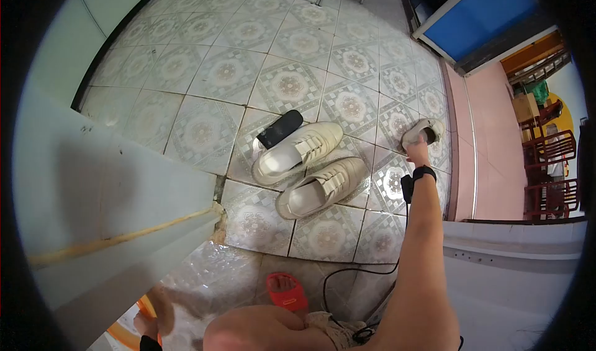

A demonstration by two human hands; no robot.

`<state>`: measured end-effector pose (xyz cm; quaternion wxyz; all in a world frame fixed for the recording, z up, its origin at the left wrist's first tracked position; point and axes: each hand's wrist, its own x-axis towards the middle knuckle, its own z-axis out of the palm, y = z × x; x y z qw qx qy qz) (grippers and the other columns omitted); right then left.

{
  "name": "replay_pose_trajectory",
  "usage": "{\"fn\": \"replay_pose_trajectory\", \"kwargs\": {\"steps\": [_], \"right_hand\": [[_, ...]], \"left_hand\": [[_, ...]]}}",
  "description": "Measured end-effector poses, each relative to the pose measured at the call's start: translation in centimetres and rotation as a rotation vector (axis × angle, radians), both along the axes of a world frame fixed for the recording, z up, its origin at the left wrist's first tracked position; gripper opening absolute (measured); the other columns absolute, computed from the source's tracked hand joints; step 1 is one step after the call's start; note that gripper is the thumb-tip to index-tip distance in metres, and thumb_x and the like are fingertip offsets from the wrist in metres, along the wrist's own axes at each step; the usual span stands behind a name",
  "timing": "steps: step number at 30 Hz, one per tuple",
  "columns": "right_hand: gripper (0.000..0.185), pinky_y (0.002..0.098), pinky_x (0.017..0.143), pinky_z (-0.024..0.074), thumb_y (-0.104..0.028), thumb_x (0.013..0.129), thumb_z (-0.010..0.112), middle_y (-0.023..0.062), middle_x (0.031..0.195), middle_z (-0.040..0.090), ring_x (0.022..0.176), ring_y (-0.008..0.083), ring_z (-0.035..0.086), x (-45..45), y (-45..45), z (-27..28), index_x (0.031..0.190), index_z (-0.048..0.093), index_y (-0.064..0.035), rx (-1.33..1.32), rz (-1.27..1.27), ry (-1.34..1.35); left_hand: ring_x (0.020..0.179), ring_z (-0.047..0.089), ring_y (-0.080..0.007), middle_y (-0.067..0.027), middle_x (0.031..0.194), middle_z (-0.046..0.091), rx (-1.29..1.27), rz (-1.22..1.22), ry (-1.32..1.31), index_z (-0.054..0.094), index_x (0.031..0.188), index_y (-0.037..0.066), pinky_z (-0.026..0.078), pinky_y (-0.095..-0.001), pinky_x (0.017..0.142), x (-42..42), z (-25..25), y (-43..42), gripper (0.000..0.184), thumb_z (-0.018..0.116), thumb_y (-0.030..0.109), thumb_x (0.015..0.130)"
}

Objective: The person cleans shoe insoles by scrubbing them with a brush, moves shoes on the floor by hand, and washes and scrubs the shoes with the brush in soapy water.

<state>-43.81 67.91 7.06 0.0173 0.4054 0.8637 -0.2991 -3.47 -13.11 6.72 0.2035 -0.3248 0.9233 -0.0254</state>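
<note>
My right arm reaches out to the right, and my right hand [418, 151] is closed on the opening of a cream shoe [430, 129] by the pink step. Two cream shoes with straps, the nearer shoe [347, 176] and the farther shoe [326, 135], lie side by side on the tiles. Against the farther one is a black rounded, elongated item [282, 129] with a pale edge. At the lower left, my left hand [144, 323] is beside an orange-rimmed basin [121, 337] and a brownish object [163, 310]. Its fingers are mostly hidden.
A pale panel [136, 183] stands at the left, with wet floor [214, 267] beside its base. My foot wears a red slipper [287, 294]. A black cable [347, 269] runs from a device at my right wrist. Red chairs [549, 149] stand beyond the pink step [493, 140].
</note>
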Motion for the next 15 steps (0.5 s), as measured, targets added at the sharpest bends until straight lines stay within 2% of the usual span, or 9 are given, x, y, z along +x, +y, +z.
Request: {"fn": "replay_pose_trajectory", "kwargs": {"steps": [2,3,5,8,9,11,15], "right_hand": [[0.044,0.0416,0.075,0.0493,-0.024,0.070,0.058,0.0230,0.102,0.059,0.091,0.0364,0.059,-0.4,0.0,0.2,0.103,0.057,0.0051,0.094,0.054,-0.176],[0.034,0.0416,0.074,0.0494,-0.026,0.067,0.058,0.0219,0.079,0.064,0.081,0.0370,0.061,-0.2,-0.3,-2.3,0.083,0.065,0.0026,0.449,0.161,-0.156],[0.034,0.0423,0.073,0.0492,-0.028,0.065,0.059,0.0235,0.080,0.063,0.078,0.0376,0.062,0.4,-4.1,-2.9,0.081,0.066,0.0009,0.613,0.253,-0.050],[0.032,0.0427,0.074,0.0490,-0.029,0.063,0.060,0.0241,0.078,0.062,0.076,0.0393,0.061,1.4,-10.5,-1.7,0.073,0.065,0.0011,0.511,0.228,-0.036],[0.032,0.0426,0.071,0.0494,-0.030,0.062,0.061,0.0228,0.073,0.062,0.074,0.0386,0.061,1.9,-10.6,-3.3,0.071,0.065,0.0003,0.520,0.302,-0.019],[0.030,0.0423,0.068,0.0497,-0.031,0.062,0.061,0.0205,0.067,0.061,0.069,0.0372,0.061,2.8,-13.3,-3.1,0.067,0.064,-0.0013,0.565,0.344,-0.017],[0.027,0.0425,0.065,0.0498,-0.030,0.061,0.062,0.0188,0.065,0.061,0.067,0.0360,0.061,4.2,-17.3,-2.5,0.066,0.064,-0.0036,0.488,0.471,0.000]], "left_hand": [[0.073,0.061,-0.0350,-0.0157,0.073,0.063,0.006,0.014,-0.027,0.062,0.080,0.006,0.050,-0.0422,0.067,0.1,0.0,-0.2,0.024,0.060,0.010,0.057],[0.073,0.061,-0.0350,-0.0157,0.073,0.063,0.005,0.018,-0.030,0.062,0.080,0.006,0.050,-0.0422,0.067,0.1,0.2,-0.1,0.024,0.060,0.010,0.057],[0.074,0.061,-0.0345,-0.0152,0.073,0.063,0.068,0.043,0.023,0.061,0.079,0.006,0.050,-0.0423,0.067,-0.1,0.5,0.0,0.023,0.062,0.011,0.056],[0.075,0.061,-0.0344,-0.0143,0.073,0.063,-0.088,-0.066,0.131,0.060,0.078,0.006,0.050,-0.0428,0.066,3.1,-2.9,-2.7,0.023,0.064,0.012,0.056],[0.075,0.061,-0.0344,-0.0143,0.073,0.063,-0.091,-0.063,0.131,0.060,0.078,0.006,0.050,-0.0428,0.066,3.7,-3.6,-3.7,0.023,0.064,0.012,0.056],[0.073,0.061,-0.0353,-0.0145,0.071,0.062,-0.100,-0.121,0.104,0.060,0.075,0.005,0.050,-0.0428,0.066,4.4,-4.5,-4.8,0.022,0.066,0.014,0.055],[0.072,0.061,-0.0354,-0.0158,0.072,0.062,-0.141,-0.217,0.102,0.060,0.071,0.005,0.050,-0.0423,0.066,3.2,-3.2,-2.9,0.020,0.067,0.016,0.055]]}}
